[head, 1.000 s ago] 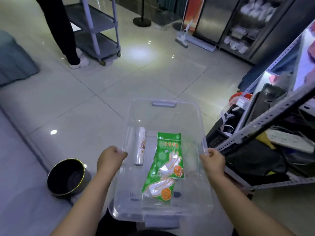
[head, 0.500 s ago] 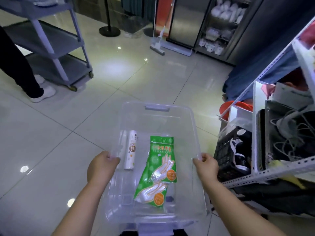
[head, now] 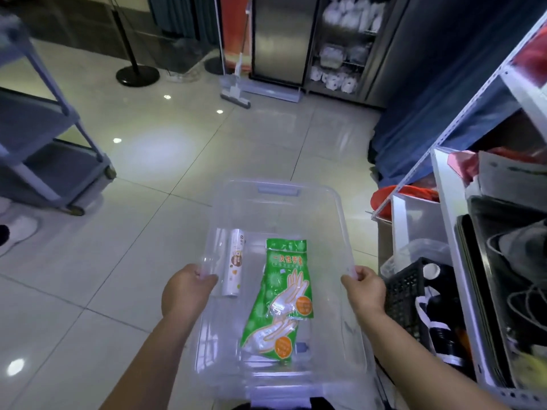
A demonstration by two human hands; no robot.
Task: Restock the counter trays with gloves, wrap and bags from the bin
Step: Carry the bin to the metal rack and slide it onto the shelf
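Both hands [head: 189, 288] clamped on bin rim [head: 346, 232]

The view has turned toward the right side of the room. The grey utility cart [head: 44, 137], formerly upper centre, now sits at the left edge of the frame. Of the standing person, only one white shoe [head: 17, 232] shows at the left edge. The black bowl at lower left has left the frame. The metal shelving unit [head: 461, 232] fills more of the right side. The mop [head: 235, 93] and steel cabinet [head: 281, 39] now lie upper centre.
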